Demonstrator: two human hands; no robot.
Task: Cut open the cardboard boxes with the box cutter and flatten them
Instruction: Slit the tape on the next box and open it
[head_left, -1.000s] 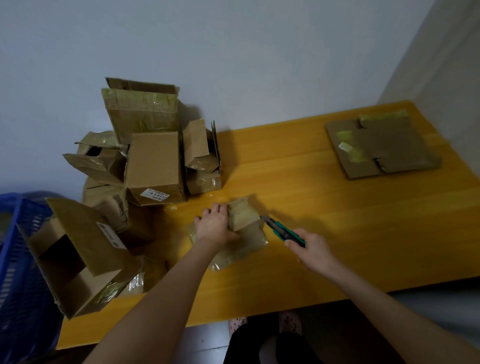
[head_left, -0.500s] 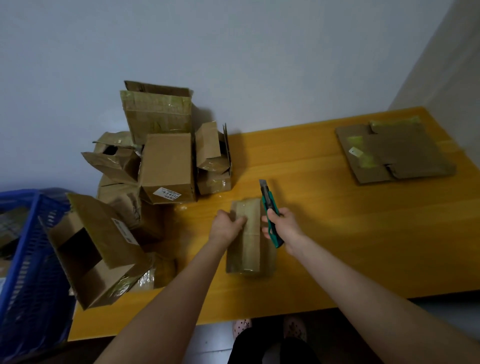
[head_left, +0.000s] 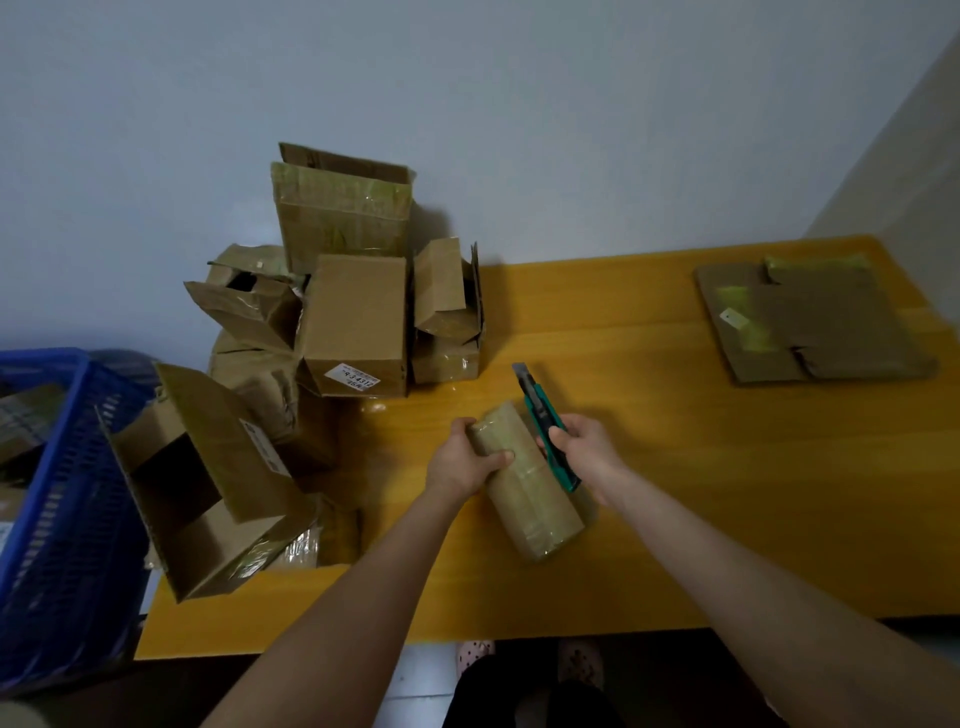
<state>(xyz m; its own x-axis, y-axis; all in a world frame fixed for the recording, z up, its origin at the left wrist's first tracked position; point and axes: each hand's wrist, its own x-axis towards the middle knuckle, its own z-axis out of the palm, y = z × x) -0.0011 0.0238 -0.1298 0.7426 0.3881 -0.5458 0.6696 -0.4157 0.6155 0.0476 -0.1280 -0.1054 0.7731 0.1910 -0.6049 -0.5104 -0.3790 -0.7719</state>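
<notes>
Progress: early stage. One piece of flattened cardboard (head_left: 815, 322) lies flat at the far right of the desk (head_left: 727, 493), well apart from the rest; this appears to be the only finished item. A pile of boxes (head_left: 353, 322) stands unflattened at the left end of the desk against the wall, some with flaps open, several with tape across them. One larger open box (head_left: 208, 483) leans at the front left corner, beside a blue basket (head_left: 67, 493) off the desk edge. By my assessment most of the work remains.

Item in hand: a small taped box (head_left: 530, 499) rests on the desk near the front edge, lying at a slant between the two hands. No cut is visible in it; tape bands look intact.

Left hand (head_left: 462, 462): fingers and thumb wrapped round the far end of the small taped box, steadying it.

Right hand (head_left: 587, 449): closed round the handle of the green box cutter (head_left: 537, 405), just beside the box's right edge. The tool points away from the person. Whether it touches the cardboard cannot be determined. The cut is judged not yet begun
</notes>
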